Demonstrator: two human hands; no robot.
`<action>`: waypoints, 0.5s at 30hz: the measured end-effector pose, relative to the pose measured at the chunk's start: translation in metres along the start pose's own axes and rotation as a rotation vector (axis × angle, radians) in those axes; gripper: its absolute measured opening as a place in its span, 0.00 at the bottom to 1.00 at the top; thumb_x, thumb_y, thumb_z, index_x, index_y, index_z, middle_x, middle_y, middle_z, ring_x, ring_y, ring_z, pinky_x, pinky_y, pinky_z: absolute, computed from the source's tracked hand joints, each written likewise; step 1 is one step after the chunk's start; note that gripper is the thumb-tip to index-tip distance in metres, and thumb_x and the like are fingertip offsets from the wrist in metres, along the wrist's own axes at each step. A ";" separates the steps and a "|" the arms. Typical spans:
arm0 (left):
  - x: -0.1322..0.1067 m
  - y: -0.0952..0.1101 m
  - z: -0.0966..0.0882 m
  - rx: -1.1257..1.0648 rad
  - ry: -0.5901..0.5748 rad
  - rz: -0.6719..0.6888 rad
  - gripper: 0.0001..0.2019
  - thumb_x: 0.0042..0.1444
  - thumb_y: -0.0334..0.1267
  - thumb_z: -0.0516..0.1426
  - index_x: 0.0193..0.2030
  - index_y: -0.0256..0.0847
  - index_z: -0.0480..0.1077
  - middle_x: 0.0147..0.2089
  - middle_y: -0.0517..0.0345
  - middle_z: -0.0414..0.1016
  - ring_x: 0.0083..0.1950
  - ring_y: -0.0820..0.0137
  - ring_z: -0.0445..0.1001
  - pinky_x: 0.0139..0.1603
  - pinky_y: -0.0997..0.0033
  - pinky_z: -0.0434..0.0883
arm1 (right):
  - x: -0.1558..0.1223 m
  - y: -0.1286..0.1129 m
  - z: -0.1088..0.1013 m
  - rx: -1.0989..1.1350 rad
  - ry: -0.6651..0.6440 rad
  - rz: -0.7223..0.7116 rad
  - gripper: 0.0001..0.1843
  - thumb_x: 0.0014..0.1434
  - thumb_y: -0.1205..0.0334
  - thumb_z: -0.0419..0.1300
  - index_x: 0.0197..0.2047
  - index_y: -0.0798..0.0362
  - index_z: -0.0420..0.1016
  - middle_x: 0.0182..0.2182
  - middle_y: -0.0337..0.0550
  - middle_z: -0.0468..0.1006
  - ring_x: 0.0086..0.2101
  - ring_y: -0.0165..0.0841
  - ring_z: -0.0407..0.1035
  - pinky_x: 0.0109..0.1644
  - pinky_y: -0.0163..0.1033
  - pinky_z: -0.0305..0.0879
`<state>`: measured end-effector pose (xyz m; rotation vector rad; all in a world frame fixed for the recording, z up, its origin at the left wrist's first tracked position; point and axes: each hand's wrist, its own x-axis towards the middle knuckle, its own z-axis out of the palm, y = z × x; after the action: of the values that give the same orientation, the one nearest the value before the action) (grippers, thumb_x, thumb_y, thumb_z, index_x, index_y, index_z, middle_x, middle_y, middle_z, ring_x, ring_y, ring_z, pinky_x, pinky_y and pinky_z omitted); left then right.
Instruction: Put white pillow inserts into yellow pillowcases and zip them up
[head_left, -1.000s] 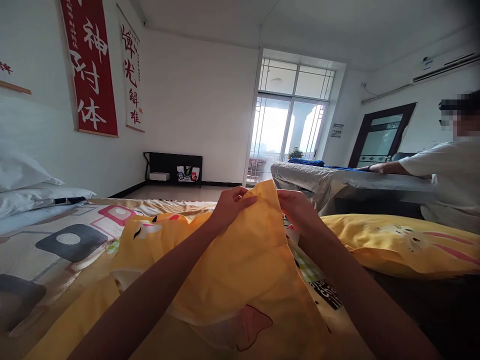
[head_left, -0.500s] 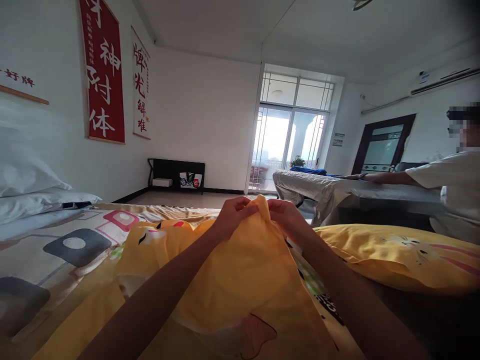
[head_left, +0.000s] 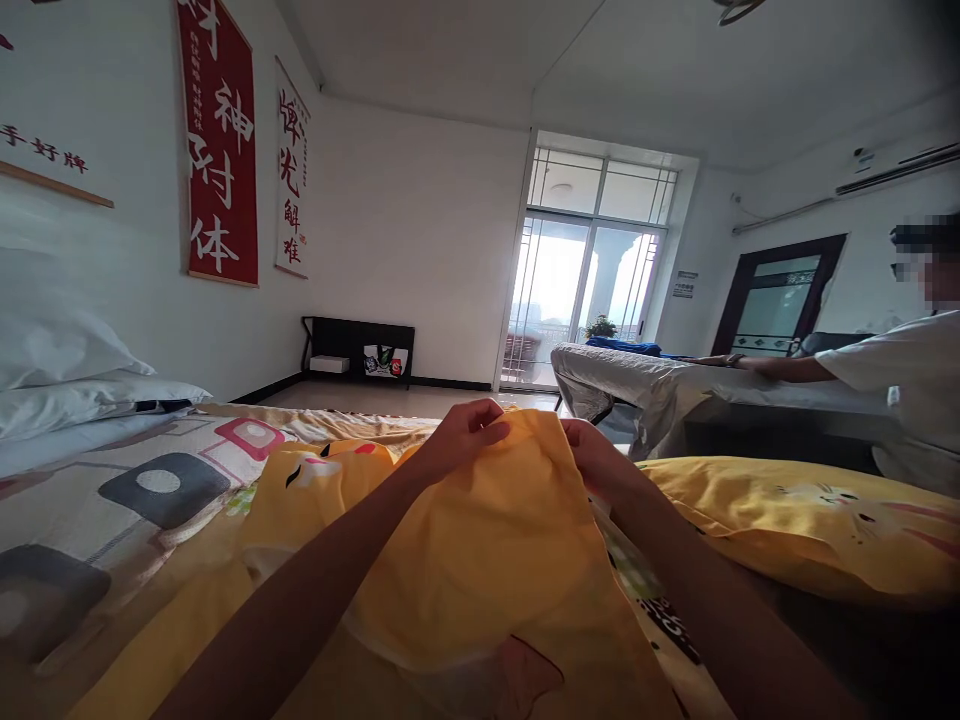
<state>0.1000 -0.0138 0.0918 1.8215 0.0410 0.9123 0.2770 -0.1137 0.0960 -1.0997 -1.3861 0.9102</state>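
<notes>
A yellow bedding cloth (head_left: 517, 540) with printed cartoon figures hangs from my two hands and spreads towards me over the bed. Its raised edge is held at the top by my left hand (head_left: 472, 435), thumb and fingers pinched together. My right hand (head_left: 592, 455) grips the right corner of that edge, its fingertips partly behind the cloth. Between the hands the edge is stretched fairly flat. On the right lies a yellow pillow (head_left: 750, 510) with a rabbit print, beside my right forearm.
A patterned bedspread (head_left: 247, 490) and stacked white pillows (head_left: 67, 350) are at the left. Beyond the bed stand a low black shelf (head_left: 352, 340) and a silver-covered table (head_left: 637, 375). At the right edge a person (head_left: 900, 360) reaches an arm over that table.
My hands have moved apart, the right one to the right. The bunched peak of yellow cloth between them is now spread into a flatter edge. The view has shifted slightly.
</notes>
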 end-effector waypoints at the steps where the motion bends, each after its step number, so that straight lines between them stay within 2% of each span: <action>1: 0.001 0.000 0.000 -0.030 -0.011 0.014 0.19 0.49 0.52 0.61 0.29 0.36 0.64 0.29 0.62 0.62 0.30 0.76 0.60 0.31 0.76 0.57 | 0.000 0.002 -0.001 0.000 -0.011 0.002 0.20 0.33 0.59 0.73 0.33 0.54 0.79 0.26 0.41 0.79 0.30 0.36 0.74 0.33 0.37 0.68; 3: 0.002 0.001 0.001 -0.073 -0.038 0.024 0.18 0.50 0.51 0.61 0.29 0.36 0.64 0.28 0.62 0.62 0.30 0.77 0.60 0.31 0.75 0.57 | -0.001 0.007 -0.003 0.004 -0.024 0.001 0.19 0.34 0.60 0.73 0.33 0.54 0.79 0.26 0.41 0.80 0.29 0.36 0.73 0.32 0.37 0.68; 5: 0.001 0.001 0.003 0.004 -0.036 0.029 0.16 0.52 0.49 0.59 0.28 0.37 0.64 0.28 0.61 0.61 0.30 0.76 0.59 0.33 0.74 0.58 | -0.001 0.012 -0.005 0.025 -0.006 -0.013 0.20 0.34 0.59 0.73 0.34 0.54 0.79 0.26 0.42 0.80 0.29 0.37 0.74 0.32 0.37 0.68; 6: 0.000 0.001 0.006 0.100 0.025 0.054 0.15 0.54 0.48 0.58 0.28 0.37 0.65 0.29 0.61 0.62 0.32 0.74 0.60 0.34 0.73 0.58 | 0.000 0.014 -0.006 0.042 0.017 -0.023 0.20 0.34 0.59 0.73 0.35 0.53 0.79 0.27 0.42 0.80 0.30 0.37 0.74 0.31 0.37 0.68; 9: -0.008 -0.001 0.017 0.483 0.395 0.262 0.08 0.57 0.42 0.55 0.33 0.39 0.66 0.34 0.57 0.65 0.37 0.70 0.63 0.40 0.70 0.61 | 0.001 0.019 -0.004 0.097 0.092 -0.039 0.22 0.35 0.59 0.72 0.38 0.52 0.79 0.27 0.43 0.80 0.32 0.39 0.75 0.30 0.37 0.68; 10: -0.012 -0.002 0.021 0.606 0.476 0.363 0.07 0.58 0.40 0.54 0.34 0.39 0.65 0.35 0.56 0.65 0.38 0.69 0.63 0.41 0.69 0.61 | 0.001 0.019 -0.003 0.113 0.111 -0.039 0.23 0.35 0.59 0.72 0.38 0.52 0.79 0.27 0.43 0.80 0.32 0.39 0.75 0.30 0.37 0.68; 11: -0.016 -0.003 0.025 0.730 0.501 0.463 0.07 0.59 0.41 0.53 0.36 0.39 0.65 0.35 0.56 0.66 0.38 0.69 0.64 0.41 0.68 0.61 | 0.002 0.020 -0.001 0.128 0.123 -0.040 0.23 0.35 0.59 0.72 0.39 0.51 0.79 0.28 0.43 0.80 0.32 0.40 0.75 0.31 0.37 0.69; 13: -0.023 -0.006 0.032 0.999 0.411 0.619 0.11 0.61 0.43 0.52 0.34 0.38 0.64 0.33 0.54 0.67 0.36 0.67 0.64 0.40 0.66 0.61 | 0.002 0.020 0.002 0.155 0.133 -0.045 0.24 0.35 0.60 0.72 0.39 0.51 0.78 0.29 0.43 0.80 0.33 0.40 0.75 0.31 0.38 0.70; 15: -0.026 -0.008 0.036 1.241 0.333 0.705 0.14 0.61 0.46 0.51 0.32 0.37 0.65 0.31 0.53 0.67 0.35 0.66 0.64 0.38 0.65 0.59 | 0.001 0.020 0.003 0.175 0.141 -0.056 0.23 0.36 0.60 0.71 0.39 0.51 0.78 0.29 0.42 0.80 0.33 0.40 0.75 0.32 0.38 0.70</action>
<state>0.1067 -0.0495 0.0650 2.8575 0.2245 1.9675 0.2762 -0.1067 0.0773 -0.9689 -1.1920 0.8790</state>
